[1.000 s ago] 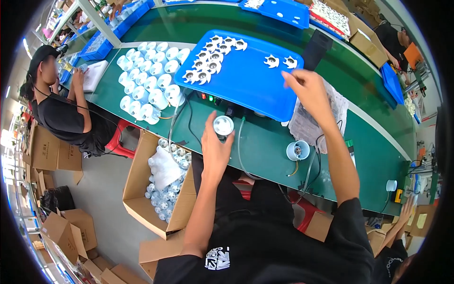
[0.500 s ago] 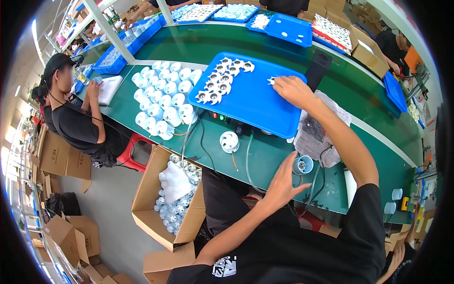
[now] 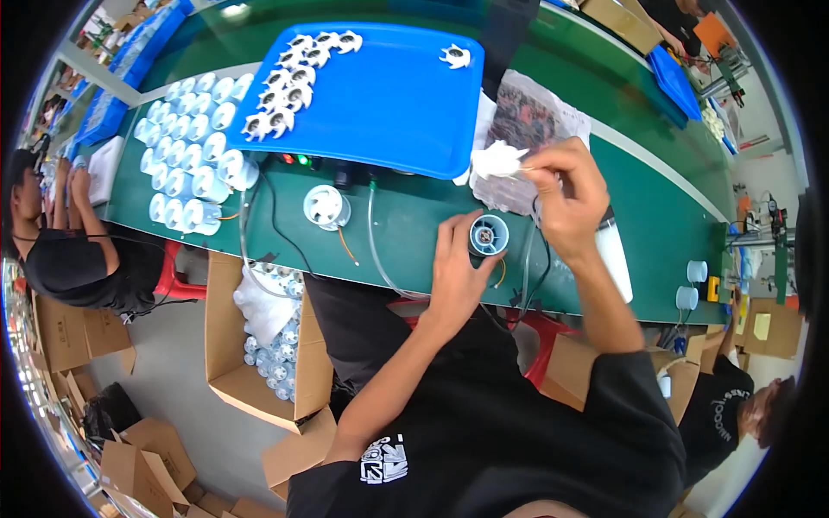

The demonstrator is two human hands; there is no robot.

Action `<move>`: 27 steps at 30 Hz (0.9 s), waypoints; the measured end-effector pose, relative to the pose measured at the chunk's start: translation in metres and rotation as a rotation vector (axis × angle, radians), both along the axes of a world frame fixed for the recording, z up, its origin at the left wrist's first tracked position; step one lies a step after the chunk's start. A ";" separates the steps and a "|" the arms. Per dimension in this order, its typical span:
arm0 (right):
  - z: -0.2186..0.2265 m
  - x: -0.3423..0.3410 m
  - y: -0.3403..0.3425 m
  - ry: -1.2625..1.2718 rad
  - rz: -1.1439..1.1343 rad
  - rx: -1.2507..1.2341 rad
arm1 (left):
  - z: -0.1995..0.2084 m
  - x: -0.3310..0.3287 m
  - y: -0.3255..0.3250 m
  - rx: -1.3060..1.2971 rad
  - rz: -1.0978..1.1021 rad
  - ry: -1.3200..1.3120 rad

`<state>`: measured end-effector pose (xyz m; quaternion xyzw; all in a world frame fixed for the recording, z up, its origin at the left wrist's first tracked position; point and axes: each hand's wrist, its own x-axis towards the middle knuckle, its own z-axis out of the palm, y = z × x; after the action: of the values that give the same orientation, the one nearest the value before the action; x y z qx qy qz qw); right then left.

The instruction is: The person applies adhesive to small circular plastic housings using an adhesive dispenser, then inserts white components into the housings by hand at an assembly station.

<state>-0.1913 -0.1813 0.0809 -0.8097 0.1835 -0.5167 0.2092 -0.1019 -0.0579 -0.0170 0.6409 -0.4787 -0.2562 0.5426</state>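
Observation:
My right hand (image 3: 570, 194) is raised above the bench, its thumb and fingers pinching a white fan wheel (image 3: 499, 161) by the edge. Below and left of it, my left hand (image 3: 458, 268) wraps round a light-blue round fan housing (image 3: 489, 235) that stands on the green bench, its open top facing up and a dark hub inside. A thin orange wire comes out beside that housing. On the blue tray (image 3: 397, 112) lie several white fan wheels (image 3: 298, 76) grouped at the left and a single wheel (image 3: 455, 57) at the far right corner.
A housing with a white wheel inside (image 3: 326, 207) stands left of my hands. Rows of light-blue housings (image 3: 186, 155) fill the bench's left. Tubes and cables run over the front edge. A cardboard box (image 3: 226, 345) holds more housings. A person (image 3: 86, 250) sits at left.
My right hand has come away from the tray with a white fan wheel. My left hand, open before, has closed round the housing. The whole view has shifted.

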 end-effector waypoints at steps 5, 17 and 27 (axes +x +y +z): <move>-0.036 -0.058 0.030 0.066 0.022 1.209 | 0.000 -0.008 0.002 -0.030 -0.038 -0.005; -0.033 -0.041 0.045 0.387 -0.202 0.834 | -0.002 -0.007 0.000 -0.012 -0.018 -0.022; -0.009 -0.025 0.054 0.352 -0.179 0.526 | -0.003 0.001 0.003 -0.048 0.028 -0.086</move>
<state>-0.2162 -0.1269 0.0715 -0.7853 0.4145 -0.3203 0.3299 -0.1005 -0.0553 -0.0197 0.6445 -0.4988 -0.2092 0.5404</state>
